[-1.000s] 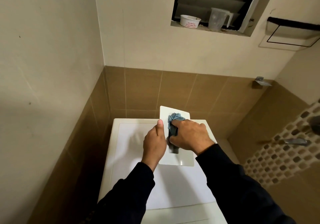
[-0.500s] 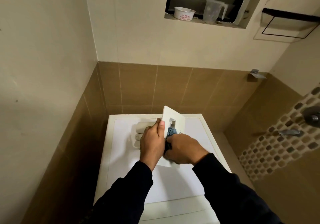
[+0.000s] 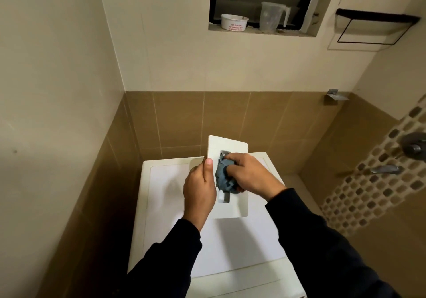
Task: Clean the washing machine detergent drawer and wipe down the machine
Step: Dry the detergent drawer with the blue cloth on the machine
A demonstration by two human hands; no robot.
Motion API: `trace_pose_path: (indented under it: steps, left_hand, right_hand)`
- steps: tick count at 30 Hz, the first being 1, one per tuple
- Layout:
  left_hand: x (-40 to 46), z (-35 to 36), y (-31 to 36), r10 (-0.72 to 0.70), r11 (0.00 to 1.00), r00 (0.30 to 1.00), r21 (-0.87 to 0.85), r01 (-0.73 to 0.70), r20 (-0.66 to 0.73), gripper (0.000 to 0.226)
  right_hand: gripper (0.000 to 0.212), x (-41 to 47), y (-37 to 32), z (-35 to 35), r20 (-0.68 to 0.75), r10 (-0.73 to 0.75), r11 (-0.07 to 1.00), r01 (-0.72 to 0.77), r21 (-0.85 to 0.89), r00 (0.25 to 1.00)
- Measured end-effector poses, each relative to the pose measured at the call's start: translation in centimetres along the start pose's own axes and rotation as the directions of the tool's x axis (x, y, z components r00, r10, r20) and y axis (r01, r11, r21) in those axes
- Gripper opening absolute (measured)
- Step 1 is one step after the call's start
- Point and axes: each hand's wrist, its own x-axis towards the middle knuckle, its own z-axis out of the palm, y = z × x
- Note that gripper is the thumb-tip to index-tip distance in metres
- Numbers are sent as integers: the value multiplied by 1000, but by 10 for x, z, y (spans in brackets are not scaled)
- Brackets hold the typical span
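The white detergent drawer (image 3: 232,145) is held up over the white washing machine (image 3: 166,182), its flat front panel facing me. My left hand (image 3: 199,189) grips the drawer's left edge, thumb along the panel. My right hand (image 3: 250,174) holds a crumpled blue-grey cloth (image 3: 223,179) and presses it against the handle recess in the middle of the panel. The drawer's body behind the panel is mostly hidden.
The machine stands in a corner, with a tiled wall close on its left and behind. A window ledge above carries a white tub (image 3: 234,22) and a clear measuring jug (image 3: 273,18). A shower tap (image 3: 387,169) and mosaic wall are on the right.
The drawer has been turned so its front panel faces me flat again. The cloth hand has shifted up along the handle recess. The view has tilted slightly.
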Motion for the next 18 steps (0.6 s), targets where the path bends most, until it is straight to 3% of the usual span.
trace_pose_path:
  steps: [2,5,8,13,15,18]
  left_hand:
    - [2,-5,-1,15,1000,999,22,-14,-52,43]
    - [8,-12,2,54,998,993,42,-50,-104,47]
    - [8,-15,0,85,996,989,18,-83,-121,54]
    - [-6,-12,5,178,984,984,-8,-178,-27,47]
    - [-7,-13,10,210,977,977,-31,-211,-23,47]
    - [2,-17,10,136,983,990,-120,-140,-39,46]
  right_hand:
    - [12,-7,-4,9,80,15,997,-9,-79,997]
    - [5,-29,-3,24,304,83,995,-96,28,949]
    - [6,-36,2,23,259,64,997,-49,-65,964]
    - [15,-19,-5,-6,431,105,966,12,-260,896]
    - [23,-14,-3,-13,480,102,981,-8,-193,871]
    - [46,-16,7,-18,489,80,985,-146,97,868]
